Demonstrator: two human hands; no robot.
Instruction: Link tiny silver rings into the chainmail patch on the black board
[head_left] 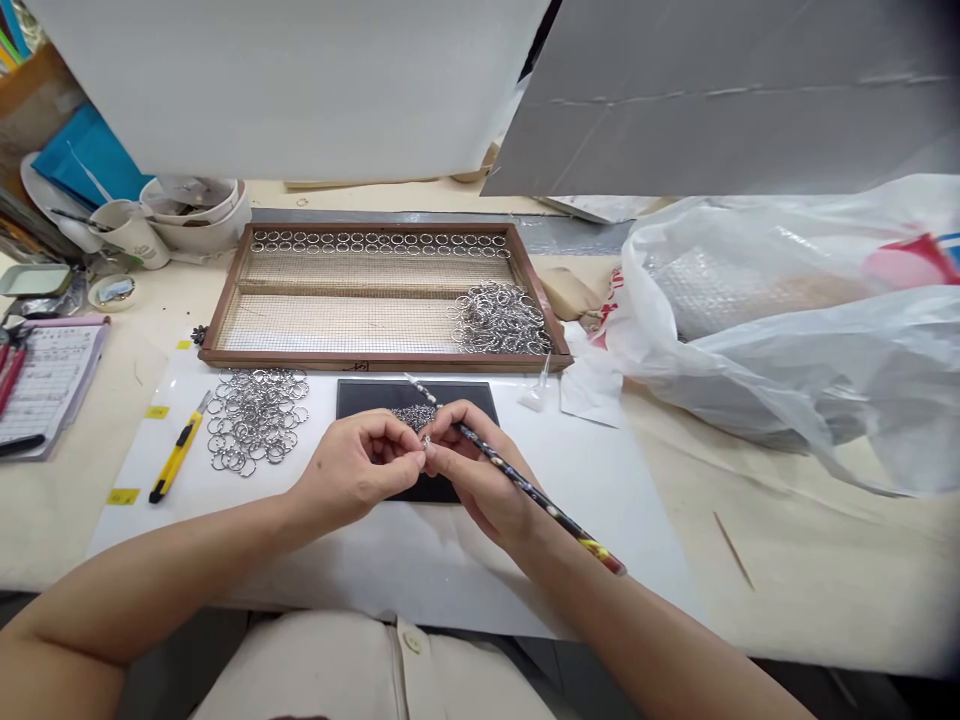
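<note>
My left hand (369, 462) and my right hand (480, 470) meet above a black pad (360, 395), fingertips pinched. Between them is a small silvery ring (426, 441), mostly hidden by the fingers. Also in my right hand lies a dark patterned pencil (540, 497) with a pale tip, slanting across the hand toward the forearm. Behind the fingers a heap of tiny shiny stones (414, 415) rests on the pad. To the left, a loose pile of silvery rings (255, 420) lies on the white sheet (300, 570).
A wood-framed mesh tray (337, 325) holds rows of rings along its back and a ring heap (501, 320) at right. A yellow utility knife (180, 450) lies left. Plastic bags (750, 330) and a toothpick (733, 550) are right; a notepad (45, 400) and cups (131, 232) stand left.
</note>
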